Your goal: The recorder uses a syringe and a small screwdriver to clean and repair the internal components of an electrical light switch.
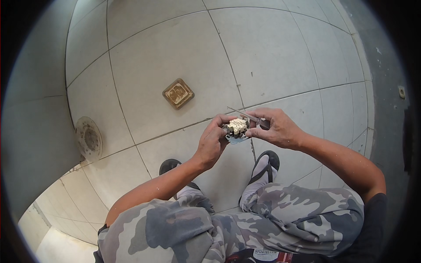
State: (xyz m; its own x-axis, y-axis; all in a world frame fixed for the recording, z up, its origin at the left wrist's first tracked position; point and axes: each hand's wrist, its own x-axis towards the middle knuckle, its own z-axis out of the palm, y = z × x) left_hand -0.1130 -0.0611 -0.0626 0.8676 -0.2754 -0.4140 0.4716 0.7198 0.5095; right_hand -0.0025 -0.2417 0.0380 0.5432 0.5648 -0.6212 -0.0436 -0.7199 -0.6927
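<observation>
My left hand [211, 140] is closed around one side of a small cream-coloured block [237, 126] with dark, jagged parts along its edge. It looks like the inside of an electrical fitting, but I cannot make out the exact kind. In my right hand [278, 129] lies a thin screwdriver-like tool [245, 115], its dark handle between the fingers and its shaft pointing up and left above the block. The fingertips of that hand also touch the block's right side. Something pale blue shows just below the block. Both hands are held above the floor, in front of my feet.
A square brown dish [178, 94] sits on the tiled floor [171, 48] ahead. To the left, a round dusty disc [89, 138] is by a grey panel [35, 131]. A grey wall [390, 70] with a small pale fitting [401, 92] runs along the right.
</observation>
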